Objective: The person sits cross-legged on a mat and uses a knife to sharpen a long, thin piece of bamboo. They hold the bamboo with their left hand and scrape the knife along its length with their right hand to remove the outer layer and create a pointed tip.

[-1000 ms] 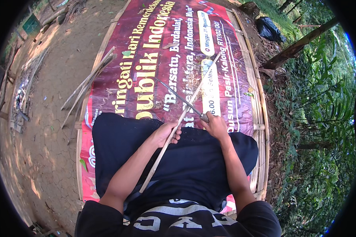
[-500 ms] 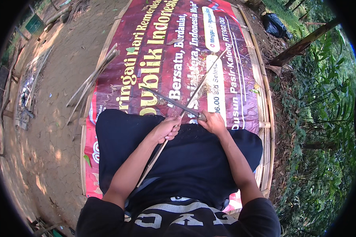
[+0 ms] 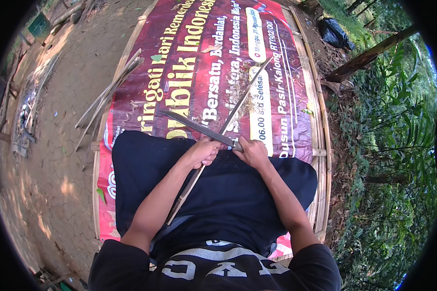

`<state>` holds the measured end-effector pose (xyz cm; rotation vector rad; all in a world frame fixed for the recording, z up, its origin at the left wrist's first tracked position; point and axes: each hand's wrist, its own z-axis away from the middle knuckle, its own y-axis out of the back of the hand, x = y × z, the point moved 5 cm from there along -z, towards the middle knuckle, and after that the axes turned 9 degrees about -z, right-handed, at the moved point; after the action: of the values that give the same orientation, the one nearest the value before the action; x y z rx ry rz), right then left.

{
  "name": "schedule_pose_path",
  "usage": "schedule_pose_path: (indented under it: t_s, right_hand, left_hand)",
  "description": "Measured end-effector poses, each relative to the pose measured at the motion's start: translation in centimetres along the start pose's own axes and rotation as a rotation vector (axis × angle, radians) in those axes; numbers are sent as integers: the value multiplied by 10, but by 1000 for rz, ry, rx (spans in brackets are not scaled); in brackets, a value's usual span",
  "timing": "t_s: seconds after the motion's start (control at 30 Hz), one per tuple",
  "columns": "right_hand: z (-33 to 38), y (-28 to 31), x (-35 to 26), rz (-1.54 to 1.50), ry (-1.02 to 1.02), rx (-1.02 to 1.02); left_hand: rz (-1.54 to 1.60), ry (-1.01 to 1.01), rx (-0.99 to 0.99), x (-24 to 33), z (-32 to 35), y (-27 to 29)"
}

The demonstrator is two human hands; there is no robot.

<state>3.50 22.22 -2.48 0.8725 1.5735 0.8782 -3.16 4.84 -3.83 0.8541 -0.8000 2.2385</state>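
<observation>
My left hand (image 3: 202, 153) is closed around a long, thin bamboo strip (image 3: 246, 93), which slants from near my lap up to the far right. In my right hand (image 3: 254, 153) is the handle of a machete (image 3: 195, 127), its long dark blade pointing to the far left. The blade crosses the strip just beyond my left fist and seems to touch it there. Dark cloth (image 3: 218, 194) covers my lap beneath both hands. Small pale shavings lie on the printed banner (image 3: 150, 104) around the far part of the strip.
The banner covers a bamboo platform (image 3: 320, 116). A bundle of bamboo strips (image 3: 109, 94) juts over its left edge. Bare earth (image 3: 65, 131) lies to the left. On the right are dense plants (image 3: 393, 121), a slanting wooden post (image 3: 369, 54) and a black plastic bag (image 3: 335, 33).
The machete's handle and my right hand have shifted slightly left, closer to my left hand. The strip's far end has also moved a little left. Both hands keep their hold.
</observation>
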Motion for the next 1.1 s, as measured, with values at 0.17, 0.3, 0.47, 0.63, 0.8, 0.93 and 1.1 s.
schedule_pose_path:
  t_s: [0.17, 0.3, 0.47, 0.63, 0.8, 0.93, 1.1]
  right_hand:
    - [-12, 12, 88, 17, -414, 129]
    - [-10, 24, 93, -28, -476, 217]
    - [-9, 1, 28, -75, -170, 72]
    - [-7, 1, 26, -70, -104, 141]
    - [-14, 6, 46, 14, -180, 101]
    - [-4, 3, 21, -34, -169, 70]
    - [-12, 4, 53, -53, -171, 158]
  left_hand:
    - [21, -4, -37, -1, 25, -6]
    - [225, 8, -147, 4, 19, -6]
    - [262, 18, -174, 0, 6, -2]
    - [200, -4, -151, -3, 14, -3]
    - [177, 1, -98, 3, 7, -5]
    - [197, 19, -120, 0, 6, -2]
    - [191, 18, -113, -7, 12, -4]
